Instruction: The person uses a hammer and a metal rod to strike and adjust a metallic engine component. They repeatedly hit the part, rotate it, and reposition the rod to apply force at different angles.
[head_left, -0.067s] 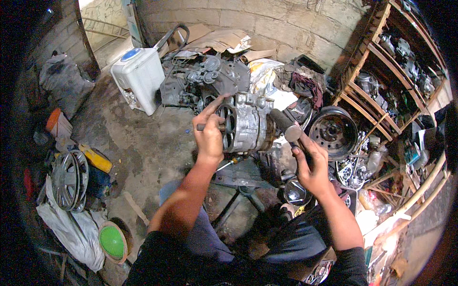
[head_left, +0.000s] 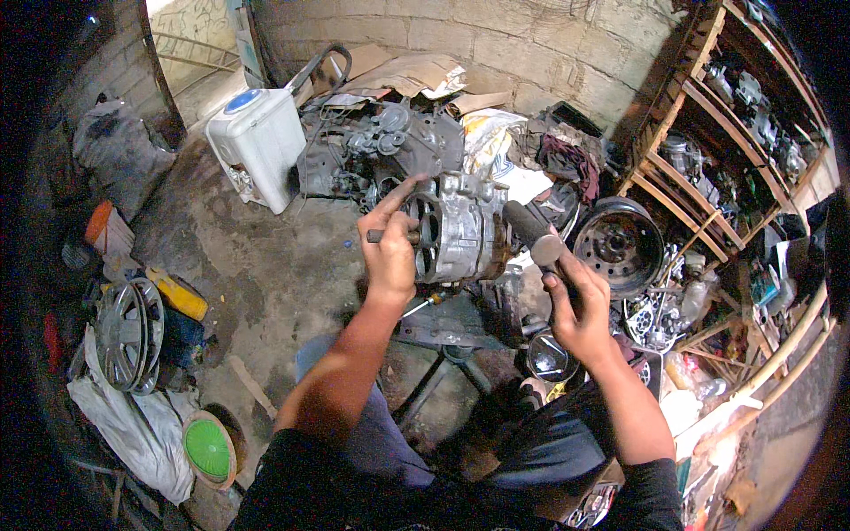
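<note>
your left hand [head_left: 391, 257] was clenched round a short dark punch [head_left: 382, 236], its tip laid against the open, webbed face of the grey metal housing [head_left: 460, 232]. your right hand [head_left: 580, 305] was closed on the handle of a hammer [head_left: 529, 228], whose dark head hung just to the right of the housing, close to it but apart.

against the frame a moment earlier, very little had moved. the hammer head sat a touch nearer the housing, and the left hand kept the punch on the same spot. my reading is that you were between blows rather than repositioning, so the work on that face was still in hand. whether anything inside the housing had shifted could not be told.

the housing sat raised in front of you over a dark metal stand [head_left: 447, 341], with a screwdriver [head_left: 423, 303] lying just below it.

behind the housing lay a larger dark engine assembly [head_left: 381, 146], and left of that a white plastic tank [head_left: 258, 142] with a blue cap. to the right of the housing lay a dark steel wheel rim [head_left: 622, 243], and beyond it wooden shelves [head_left: 708, 159] crowded with parts. well to the left of the housing, on the stained concrete floor [head_left: 257, 257], lay a hubcap [head_left: 131, 332] and a green round lid [head_left: 209, 449]. a rough block wall [head_left: 531, 44] closed the room behind.
</note>
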The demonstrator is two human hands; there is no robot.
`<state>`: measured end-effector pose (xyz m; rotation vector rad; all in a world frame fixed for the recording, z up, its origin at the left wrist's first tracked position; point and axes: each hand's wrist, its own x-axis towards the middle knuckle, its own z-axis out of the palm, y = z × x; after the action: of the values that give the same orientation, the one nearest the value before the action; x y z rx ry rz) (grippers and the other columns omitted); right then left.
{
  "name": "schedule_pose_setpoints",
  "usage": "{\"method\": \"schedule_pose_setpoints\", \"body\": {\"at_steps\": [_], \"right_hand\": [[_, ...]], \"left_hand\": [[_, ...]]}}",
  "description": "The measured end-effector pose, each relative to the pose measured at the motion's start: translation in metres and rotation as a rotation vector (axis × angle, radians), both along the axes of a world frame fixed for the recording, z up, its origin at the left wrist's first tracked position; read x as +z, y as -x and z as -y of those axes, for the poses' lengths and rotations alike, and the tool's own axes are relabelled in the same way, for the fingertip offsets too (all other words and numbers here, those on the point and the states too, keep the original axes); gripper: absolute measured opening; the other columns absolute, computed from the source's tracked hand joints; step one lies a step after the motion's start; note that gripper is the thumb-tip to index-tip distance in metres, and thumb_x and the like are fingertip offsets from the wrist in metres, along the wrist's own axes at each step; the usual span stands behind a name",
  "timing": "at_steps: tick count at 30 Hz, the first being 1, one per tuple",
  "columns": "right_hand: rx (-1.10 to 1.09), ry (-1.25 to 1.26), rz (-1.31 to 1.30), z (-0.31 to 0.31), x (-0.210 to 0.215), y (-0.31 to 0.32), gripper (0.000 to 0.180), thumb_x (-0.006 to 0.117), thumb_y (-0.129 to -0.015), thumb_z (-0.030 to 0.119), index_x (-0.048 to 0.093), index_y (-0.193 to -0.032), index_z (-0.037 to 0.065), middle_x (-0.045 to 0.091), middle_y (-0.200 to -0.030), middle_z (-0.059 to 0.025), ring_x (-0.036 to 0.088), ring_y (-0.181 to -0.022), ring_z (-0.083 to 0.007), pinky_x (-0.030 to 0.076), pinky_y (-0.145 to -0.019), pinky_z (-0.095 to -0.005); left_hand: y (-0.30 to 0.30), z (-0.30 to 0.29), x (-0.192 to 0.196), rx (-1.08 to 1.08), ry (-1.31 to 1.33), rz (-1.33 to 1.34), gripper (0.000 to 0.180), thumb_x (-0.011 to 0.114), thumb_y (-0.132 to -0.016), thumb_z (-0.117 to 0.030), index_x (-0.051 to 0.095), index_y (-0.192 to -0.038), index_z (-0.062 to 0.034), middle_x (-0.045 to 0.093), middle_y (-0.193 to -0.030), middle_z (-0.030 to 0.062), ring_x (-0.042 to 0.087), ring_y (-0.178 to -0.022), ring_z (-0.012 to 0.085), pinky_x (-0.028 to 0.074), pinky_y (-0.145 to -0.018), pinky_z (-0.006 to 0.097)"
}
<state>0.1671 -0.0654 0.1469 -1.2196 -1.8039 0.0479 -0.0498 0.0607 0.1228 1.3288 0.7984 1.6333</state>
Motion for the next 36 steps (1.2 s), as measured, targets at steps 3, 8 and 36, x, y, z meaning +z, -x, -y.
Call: {"method": "schedule_pose_setpoints", "body": {"at_steps": [3,8,36], "right_hand": [[-0.009,-0.083,0.05,0.0,0.002,0.002,0.055,0.059,-0.082,-0.008,0.053,-0.135,0.005,0.066,-0.104,-0.0236,0.067,-0.088,-0.0321,0.052,-0.079,-0.0355],[-0.042,-0.081,0.054,-0.006,0.003,0.011,0.059,0.06,-0.081,-0.008,0.053,-0.137,0.01,0.067,-0.097,-0.0217,0.067,-0.084,-0.0322,0.052,-0.077,-0.0357],[-0.113,-0.128,0.22,-0.015,0.001,0.011,0.056,0.059,-0.081,0.0,0.052,-0.136,0.01,0.067,-0.088,-0.0213,0.066,-0.071,-0.0363,0.053,-0.066,-0.0385]], "left_hand": [[-0.001,0.007,0.006,0.031,0.01,-0.061,0.054,0.046,-0.068,-0.013,0.067,-0.116,0.0009,0.065,-0.118,0.0139,0.059,-0.106,0.022,0.042,-0.096,0.028],[-0.001,0.008,0.006,0.041,-0.004,-0.079,0.053,0.046,-0.069,-0.011,0.068,-0.115,0.0015,0.067,-0.113,0.014,0.06,-0.103,0.0212,0.044,-0.092,0.028],[-0.003,0.01,-0.001,0.085,0.105,0.055,0.041,0.043,-0.077,-0.001,0.067,-0.109,0.0068,0.069,-0.093,0.0086,0.059,-0.078,0.0132,0.048,-0.076,0.026]]}}
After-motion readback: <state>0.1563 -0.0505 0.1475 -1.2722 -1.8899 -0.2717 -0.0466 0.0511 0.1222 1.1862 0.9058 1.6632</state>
